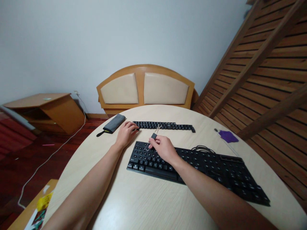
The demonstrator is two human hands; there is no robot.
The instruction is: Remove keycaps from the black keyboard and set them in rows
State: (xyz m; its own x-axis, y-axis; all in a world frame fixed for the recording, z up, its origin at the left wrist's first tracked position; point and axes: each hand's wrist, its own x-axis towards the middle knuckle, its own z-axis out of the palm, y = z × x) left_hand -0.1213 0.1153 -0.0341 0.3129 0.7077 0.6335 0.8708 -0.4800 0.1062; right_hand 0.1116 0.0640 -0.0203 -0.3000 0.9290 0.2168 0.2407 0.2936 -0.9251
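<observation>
My right hand [164,147] grips a keycap puller [153,136] by its dark handle. One pair of its wire loops points up and away, and the other hangs over the upper left of a black keyboard [155,172]. Several keys are off there, leaving bare switch sockets; the lower left rows still carry keycaps. Beyond the keyboard, loose black keycaps [165,126] are lined up in rows. At the left end of these rows, my left hand [126,132] has its fingertips closed on a dark keycap, mostly hidden by the fingers.
A grey pouch [114,123] with a black strap lies at the left of the round table [134,204]. A coiled cable [203,149] sits behind the keyboard. Farther right lie a purple cloth [228,136] and a thin stick-like tool. A padded headboard [146,88] stands behind the table.
</observation>
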